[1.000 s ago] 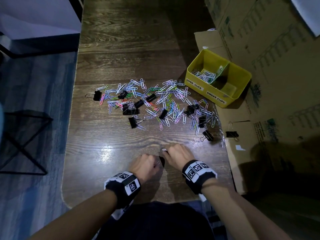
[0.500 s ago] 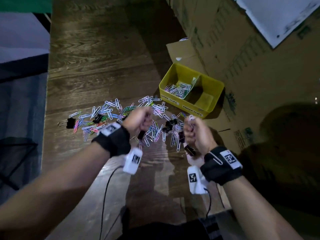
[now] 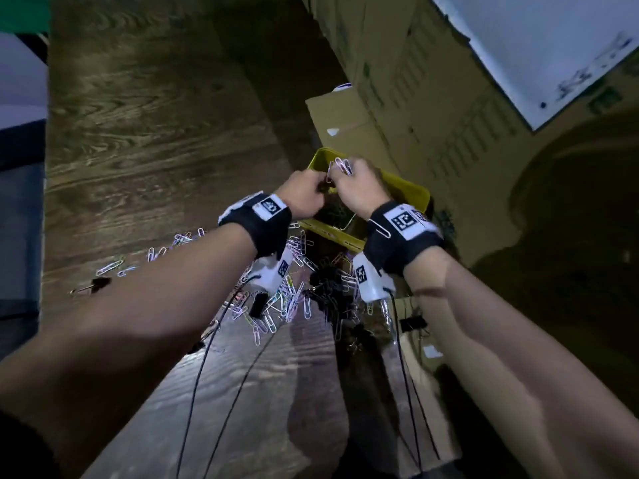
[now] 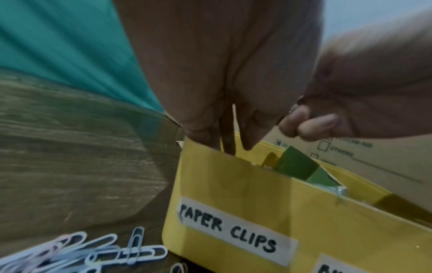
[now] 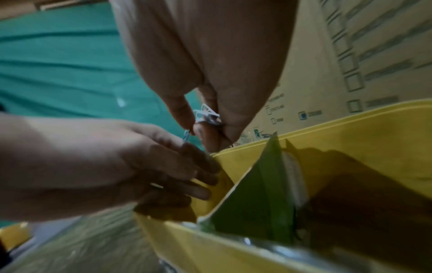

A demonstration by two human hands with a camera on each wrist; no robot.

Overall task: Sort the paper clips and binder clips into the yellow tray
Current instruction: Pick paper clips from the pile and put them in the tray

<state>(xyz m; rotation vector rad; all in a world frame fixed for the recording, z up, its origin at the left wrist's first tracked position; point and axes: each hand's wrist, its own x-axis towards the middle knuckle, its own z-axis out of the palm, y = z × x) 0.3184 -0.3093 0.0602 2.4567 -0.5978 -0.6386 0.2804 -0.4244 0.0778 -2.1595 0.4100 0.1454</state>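
Nearest, on the wooden desk (image 3: 145, 140), the loose pile of paper clips (image 3: 287, 305) and black binder clips (image 3: 325, 288) is lying beneath both wrists, with one binder clip (image 3: 411, 322) sitting apart on cardboard at the right. Beyond it, both hands are hovering over the yellow tray (image 3: 409, 188), above the compartment labelled PAPER CLIPS (image 4: 228, 233). The right hand (image 3: 359, 191) is pinching a small bunch of paper clips (image 5: 207, 115); the left hand (image 3: 302, 195) is curled, fingertips meeting the bunch, though what it is gripping I cannot tell. Releasing well probably means staying left of the green divider (image 5: 261, 194) and loosening low, so nothing is bouncing out. Half a second ago the hands were above the pile; now they are reaching over the tray.
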